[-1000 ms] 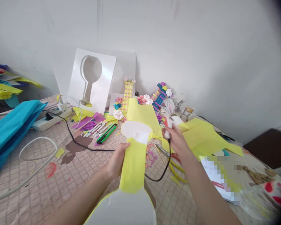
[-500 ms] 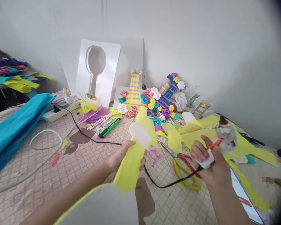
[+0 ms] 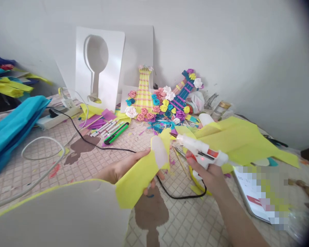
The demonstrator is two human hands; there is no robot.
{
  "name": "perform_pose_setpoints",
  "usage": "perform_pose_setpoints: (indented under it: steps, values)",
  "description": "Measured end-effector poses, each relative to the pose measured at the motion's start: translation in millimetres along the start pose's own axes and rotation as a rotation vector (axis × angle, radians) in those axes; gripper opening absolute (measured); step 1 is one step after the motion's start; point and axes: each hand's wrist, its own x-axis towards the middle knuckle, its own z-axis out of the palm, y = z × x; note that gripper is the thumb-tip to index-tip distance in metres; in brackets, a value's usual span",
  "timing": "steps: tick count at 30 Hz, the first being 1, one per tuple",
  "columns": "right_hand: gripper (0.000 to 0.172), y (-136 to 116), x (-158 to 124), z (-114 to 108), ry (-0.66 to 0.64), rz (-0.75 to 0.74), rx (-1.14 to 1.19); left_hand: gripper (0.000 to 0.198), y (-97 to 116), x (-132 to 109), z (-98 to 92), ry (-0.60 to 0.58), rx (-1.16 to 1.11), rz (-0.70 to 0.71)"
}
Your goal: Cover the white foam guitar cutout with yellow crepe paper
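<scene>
My left hand (image 3: 121, 168) is closed around the narrow neck of a white board cutout (image 3: 74, 209), whose neck is wrapped in yellow crepe paper (image 3: 136, 180). At the far end of the neck a bare white patch (image 3: 159, 151) shows, with loose yellow paper around it. In my right hand (image 3: 208, 175) is a white hot glue gun (image 3: 201, 151), its dark nozzle pointing left at the loose paper beside that patch. Whether the nozzle touches the paper I cannot tell. A black cord (image 3: 177, 197) runs from the glue gun's handle behind the cutout.
A green utility knife (image 3: 116, 133) and several markers (image 3: 103, 128) lie behind my left hand. Flower-covered paper pieces (image 3: 144, 92) lean at the back near a white board with a cut-out shape (image 3: 79, 68). To the right are yellow paper sheets (image 3: 237, 137) and a phone (image 3: 252, 195).
My right hand has turned the glue gun from upright to pointing left and brought it to the neck's end. The cutout has tilted, its wide part shifting left.
</scene>
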Motion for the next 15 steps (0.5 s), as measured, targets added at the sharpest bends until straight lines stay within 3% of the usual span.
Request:
perform_pose_setpoints:
  steps: [3,6,11,15]
  values:
    - [0.023,-4.5,-3.0,2.7,-0.012,-0.05,-0.017,0.063,4.0,-2.2,6.4,-0.021,0.048,-0.065]
    - [0.02,-8.0,-3.1,0.3,-0.119,-0.085,-0.005,0.061,7.5,-7.6,9.7,-0.084,0.072,-0.055]
    - [0.019,-10.2,-1.5,-2.9,-0.258,-0.065,-0.017,0.059,6.0,-11.3,11.2,-0.028,0.043,-0.037]
    - [0.019,-11.0,-1.8,-1.3,-0.283,-0.033,-0.043,0.061,5.6,-10.7,12.2,-0.012,0.048,-0.06]
